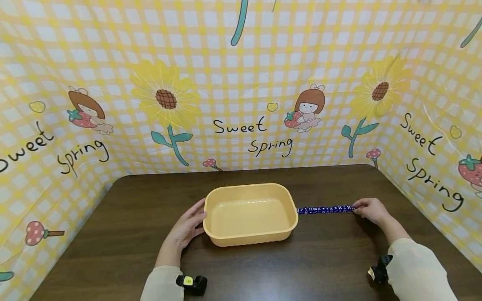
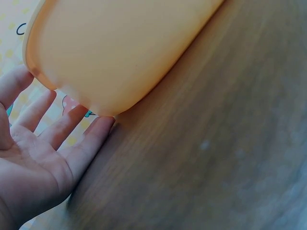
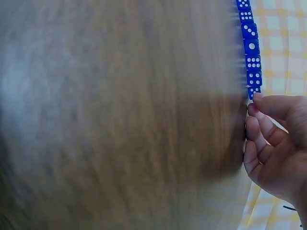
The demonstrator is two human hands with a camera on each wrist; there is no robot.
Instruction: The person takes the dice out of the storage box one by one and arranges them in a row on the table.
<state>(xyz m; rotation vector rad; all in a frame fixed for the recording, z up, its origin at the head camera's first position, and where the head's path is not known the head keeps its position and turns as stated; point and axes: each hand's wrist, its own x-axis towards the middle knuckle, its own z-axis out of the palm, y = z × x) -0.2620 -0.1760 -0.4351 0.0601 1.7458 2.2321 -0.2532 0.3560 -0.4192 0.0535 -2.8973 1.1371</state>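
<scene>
A pale yellow rectangular basin (image 1: pixel 250 240) stands on the dark wooden table, its inside bare. My left hand (image 1: pixel 187 225) is at its left end, fingers spread and fairly straight, fingertips touching the outer wall; the left wrist view shows this hand (image 2: pixel 43 163) against the rounded end of the basin (image 2: pixel 120 52). From the basin's right side a straight row of blue dice (image 1: pixel 325 210) with white pips runs to the right. At the row's outer end, my right hand (image 1: pixel 373 211) pinches the last die (image 3: pixel 253 92) between thumb and forefinger; its other fingers curl loosely beside the table.
The brown wooden table (image 1: pixel 263 276) reaches back to a yellow checked cloth (image 1: pixel 226 83) printed with flowers and lettering, which hangs behind and at both sides. Black wrist cameras (image 1: pixel 196 285) sit on both cream sleeves.
</scene>
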